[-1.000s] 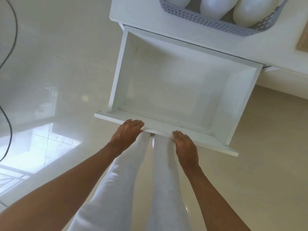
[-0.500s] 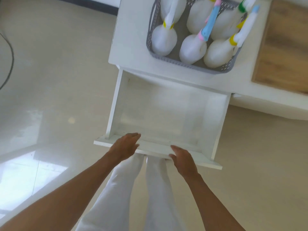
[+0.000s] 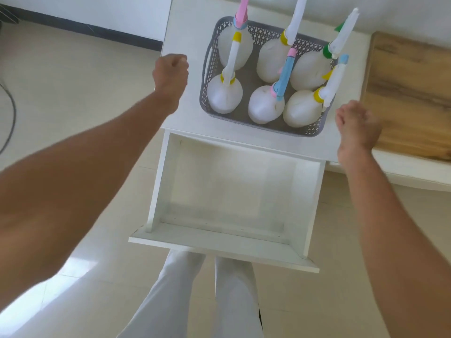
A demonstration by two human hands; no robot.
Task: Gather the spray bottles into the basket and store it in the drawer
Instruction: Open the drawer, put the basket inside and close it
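Hands flanking basket (image 3: 207, 69) (drawer (image 3: 234, 247) open)

A home interior: glossy cream floor tiles (image 3: 73, 81), a white cabinet (image 3: 185, 123) with its drawer (image 3: 229, 191) open, a wooden board (image 3: 410, 93) at right, dark skirting (image 3: 85, 28) along the far wall.

A white tabletop (image 3: 190, 118) carries a grey perforated basket (image 3: 258, 124), which stands between the curled fingers (image 3: 179, 63) of the left hand and the fingers (image 3: 341, 119) of the right. Beyond the right fingers, a wooden board (image 3: 410, 93) lies on the adjoining surface. Below both sets of fingers, the white drawer (image 3: 219, 245) juts out open over the pale tiled floor (image 3: 73, 81).
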